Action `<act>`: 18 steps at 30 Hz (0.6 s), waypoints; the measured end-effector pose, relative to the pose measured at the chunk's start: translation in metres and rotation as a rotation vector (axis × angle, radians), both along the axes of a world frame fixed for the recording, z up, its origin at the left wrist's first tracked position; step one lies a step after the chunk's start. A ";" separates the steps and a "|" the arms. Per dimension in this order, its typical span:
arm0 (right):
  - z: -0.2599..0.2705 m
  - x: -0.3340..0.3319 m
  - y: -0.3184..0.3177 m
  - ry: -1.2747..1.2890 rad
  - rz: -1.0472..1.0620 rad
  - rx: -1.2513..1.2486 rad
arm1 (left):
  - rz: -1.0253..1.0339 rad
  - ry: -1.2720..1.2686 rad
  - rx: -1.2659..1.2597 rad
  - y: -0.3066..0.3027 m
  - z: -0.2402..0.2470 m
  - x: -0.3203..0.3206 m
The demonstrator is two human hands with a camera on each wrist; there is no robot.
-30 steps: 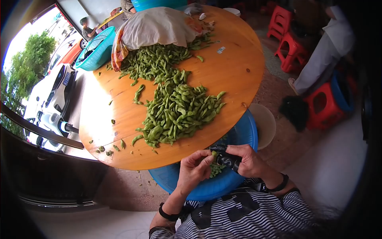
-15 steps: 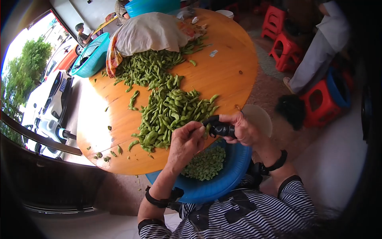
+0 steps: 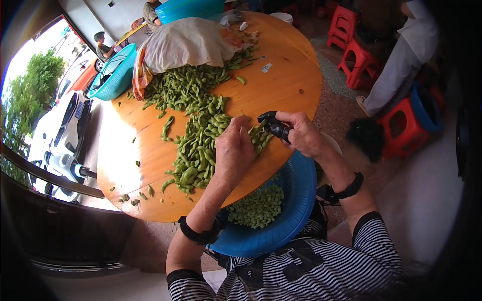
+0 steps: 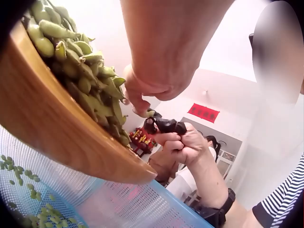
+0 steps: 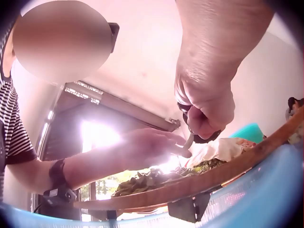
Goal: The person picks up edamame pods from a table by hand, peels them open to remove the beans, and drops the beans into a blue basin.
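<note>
My left hand (image 3: pixel 235 148) is over the near end of a heap of green soybean pods (image 3: pixel 193 150) on the wooden table. Its fingertips pinch a green pod (image 4: pixel 144 113), seen in the left wrist view. Close on its right is my right hand (image 3: pixel 304 133), fingers curled, with black coverings (image 3: pixel 276 125) on its thumb and finger. That hand pinches the pod's other end, as the right wrist view shows the pod (image 5: pixel 189 141) spanning both hands. Below the table edge, a blue basin (image 3: pixel 301 185) contains many shelled green beans (image 3: pixel 256 205).
A pale cloth (image 3: pixel 186 45) covers the far part of the heap on the round table (image 3: pixel 296 60). A turquoise basket (image 3: pixel 113 72) stands at its far left. Red stools (image 3: pixel 359 65) are on the right, near a person's leg (image 3: pixel 394 80). Pod scraps (image 3: pixel 135 202) lie along the near-left edge.
Both hands have moved up and forward, from over the blue basin to over the near pods on the table. The beans in the basin have come into fuller view.
</note>
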State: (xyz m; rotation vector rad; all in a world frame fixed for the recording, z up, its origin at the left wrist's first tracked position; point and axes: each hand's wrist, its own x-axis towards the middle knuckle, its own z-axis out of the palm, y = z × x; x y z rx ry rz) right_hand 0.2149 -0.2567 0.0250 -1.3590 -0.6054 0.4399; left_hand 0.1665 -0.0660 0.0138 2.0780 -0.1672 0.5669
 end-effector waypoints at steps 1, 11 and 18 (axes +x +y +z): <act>-0.003 0.002 -0.001 0.000 0.000 0.001 | 0.000 0.000 0.001 0.000 0.003 -0.001; 0.011 -0.018 -0.001 0.037 -0.099 -0.105 | 0.116 -0.182 0.503 0.002 0.016 -0.021; 0.013 -0.057 -0.001 -0.098 -0.165 -0.188 | -0.094 0.462 -0.346 -0.013 0.025 -0.052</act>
